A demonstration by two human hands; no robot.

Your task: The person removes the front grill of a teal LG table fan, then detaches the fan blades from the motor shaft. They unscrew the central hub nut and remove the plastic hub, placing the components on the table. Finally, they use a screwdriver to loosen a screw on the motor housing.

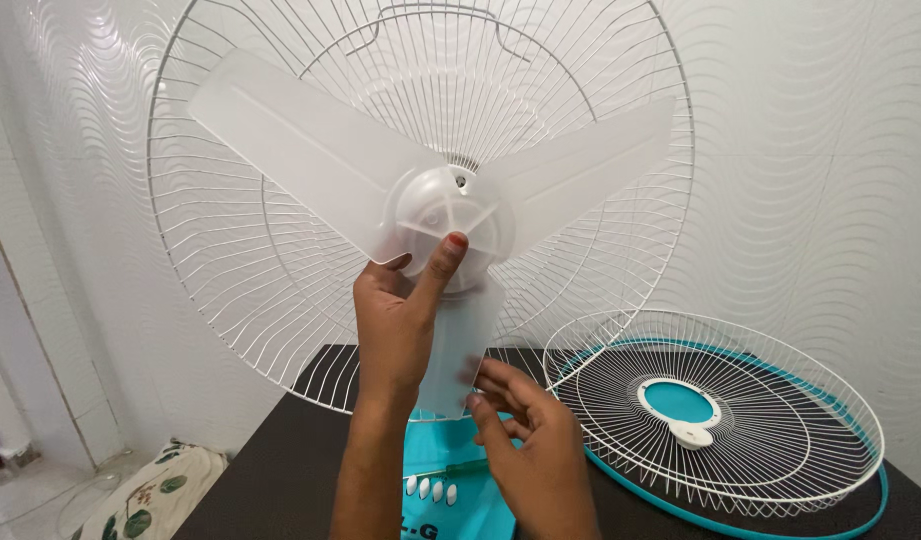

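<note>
A white three-bladed translucent fan blade (435, 190) sits at the centre of the rear wire guard (230, 250) of a table fan, which stands upright on a dark table (280, 470) against a white textured wall (830, 150). One blade points upper left, one upper right, one straight down.

The left hand (395, 320) is raised to the blade hub (448, 215); its fingers (448, 255) are extended, the fingertips pressing on the lower front of the hub, the thumb at the root of the upper-left blade. The grip is a light hold, not a clenched one.

The right hand (525, 430) is lower, palm turned inward, its fingers loosely curled and touching the lower edge of the downward blade near its tip; whether it truly pinches the blade cannot be told.

The fan's turquoise base (450, 500), with a row of white oval buttons, shows between the forearms.

To the right, the detached front wire guard (720, 410) with turquoise rim lies flat on the table, well apart from both hands. A floral cloth (150, 490) lies on the floor at lower left.
</note>
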